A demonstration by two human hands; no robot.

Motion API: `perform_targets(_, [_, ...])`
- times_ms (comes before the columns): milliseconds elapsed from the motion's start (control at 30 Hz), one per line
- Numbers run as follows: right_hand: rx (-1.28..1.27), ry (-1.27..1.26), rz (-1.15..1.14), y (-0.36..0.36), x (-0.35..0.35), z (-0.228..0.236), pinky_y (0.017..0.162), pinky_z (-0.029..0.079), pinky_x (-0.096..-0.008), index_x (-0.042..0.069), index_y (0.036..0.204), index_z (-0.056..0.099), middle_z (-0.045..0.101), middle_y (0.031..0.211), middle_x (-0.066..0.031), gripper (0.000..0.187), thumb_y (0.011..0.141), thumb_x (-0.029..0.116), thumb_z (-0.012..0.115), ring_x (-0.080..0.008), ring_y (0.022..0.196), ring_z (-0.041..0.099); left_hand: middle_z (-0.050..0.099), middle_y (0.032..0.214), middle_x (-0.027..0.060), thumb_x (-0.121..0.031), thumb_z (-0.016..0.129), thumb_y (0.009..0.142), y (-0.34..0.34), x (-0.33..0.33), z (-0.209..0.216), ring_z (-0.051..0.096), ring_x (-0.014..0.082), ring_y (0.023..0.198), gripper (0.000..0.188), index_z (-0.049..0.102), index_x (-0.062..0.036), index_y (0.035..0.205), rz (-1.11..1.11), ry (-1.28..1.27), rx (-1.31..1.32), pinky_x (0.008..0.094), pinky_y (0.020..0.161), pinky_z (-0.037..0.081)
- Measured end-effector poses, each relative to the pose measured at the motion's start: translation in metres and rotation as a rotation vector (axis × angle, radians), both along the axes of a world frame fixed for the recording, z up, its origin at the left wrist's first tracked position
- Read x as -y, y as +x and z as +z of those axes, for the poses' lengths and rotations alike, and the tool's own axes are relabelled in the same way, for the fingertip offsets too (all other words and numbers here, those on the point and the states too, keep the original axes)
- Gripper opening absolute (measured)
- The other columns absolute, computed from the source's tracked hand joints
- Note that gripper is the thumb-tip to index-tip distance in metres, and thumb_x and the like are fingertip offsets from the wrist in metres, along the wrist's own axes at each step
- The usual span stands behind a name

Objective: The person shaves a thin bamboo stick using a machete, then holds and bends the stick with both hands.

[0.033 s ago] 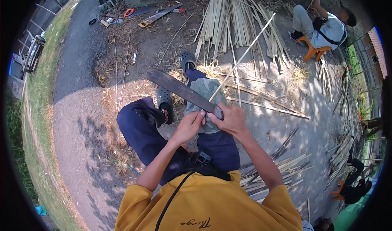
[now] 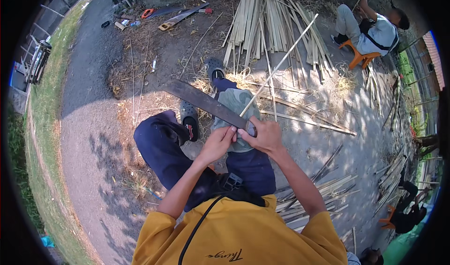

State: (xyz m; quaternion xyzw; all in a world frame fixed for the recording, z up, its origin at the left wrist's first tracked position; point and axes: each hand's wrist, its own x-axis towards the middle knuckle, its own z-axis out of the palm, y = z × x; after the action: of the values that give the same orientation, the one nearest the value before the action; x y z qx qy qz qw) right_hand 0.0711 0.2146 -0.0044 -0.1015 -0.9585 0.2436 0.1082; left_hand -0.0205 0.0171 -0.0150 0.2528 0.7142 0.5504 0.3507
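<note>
My right hand [image 2: 266, 136] is wrapped round the handle of a machete [image 2: 201, 100]. Its long dark blade slants up to the left, across a pale bamboo strip [image 2: 281, 65]. The strip runs from the upper right down behind the blade. In line with its near end, which is hidden, my left hand [image 2: 218, 144] is closed, thumb pressed down, and appears to pinch it. Both thumbs are close together near the base of the blade. Below them a grey-green patterned cloth [image 2: 239, 145] lies over my right knee.
A large pile of split strips [image 2: 269, 26] lies ahead, with more strips [image 2: 323, 194] at my right. Two handsaws [image 2: 183, 17] rest on the ground at far left. One person sits on an orange stool [image 2: 358, 58]; other people are at lower right.
The machete's tip has shifted slightly to the left. Both hands and the bamboo strip look almost unmoved.
</note>
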Motion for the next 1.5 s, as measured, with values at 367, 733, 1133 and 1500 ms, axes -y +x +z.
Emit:
perform_targets(367, [0.047, -0.052, -0.018, -0.002, 0.011, 0.017, 0.061, 0.054, -0.0503, 0.008, 0.095, 0.071, 0.064, 0.062, -0.0184, 0.048, 0.088, 0.055, 0.073, -0.0399, 0.064, 0.07, 0.055, 0.064, 0.0161, -0.031, 0.049, 0.114, 0.027, 0.026, 0.019, 0.055, 0.0281, 0.059, 0.045, 0.06, 0.0011, 0.085, 0.11, -0.169, -0.16, 0.0436, 0.062, 0.044])
perform_targets(733, [-0.005, -0.126, -0.048, -0.001, 0.007, 0.006, 0.057, 0.053, -0.0487, 0.007, 0.096, 0.072, 0.062, 0.059, -0.0181, 0.046, 0.089, 0.052, 0.073, -0.0408, 0.06, 0.069, 0.053, 0.063, 0.0186, -0.029, 0.049, 0.114, 0.033, 0.015, 0.026, 0.055, 0.0314, 0.058, 0.044, 0.059, 0.0013, 0.084, 0.138, -0.187, -0.25, 0.0448, 0.061, 0.043])
perform_targets(1133, [0.013, -0.169, -0.077, 0.001, -0.003, 0.0, 0.06, 0.055, -0.051, 0.008, 0.09, 0.07, 0.065, 0.061, -0.017, 0.049, 0.091, 0.057, 0.071, -0.0413, 0.062, 0.07, 0.051, 0.06, 0.0156, -0.028, 0.05, 0.114, 0.045, 0.034, 0.035, 0.052, 0.0273, 0.054, 0.044, 0.059, 0.0013, 0.082, 0.145, -0.182, -0.249, 0.0426, 0.058, 0.041])
perform_targets(1500, [0.032, -0.211, 0.006, 0.0, -0.001, 0.009, 0.063, 0.054, -0.0512, 0.007, 0.095, 0.071, 0.065, 0.064, -0.0165, 0.047, 0.09, 0.053, 0.072, -0.0411, 0.065, 0.069, 0.046, 0.06, 0.0097, -0.027, 0.051, 0.114, 0.032, 0.025, 0.01, 0.046, 0.0193, 0.054, 0.044, 0.055, 0.0002, 0.081, 0.106, -0.063, -0.033, 0.0408, 0.056, 0.039])
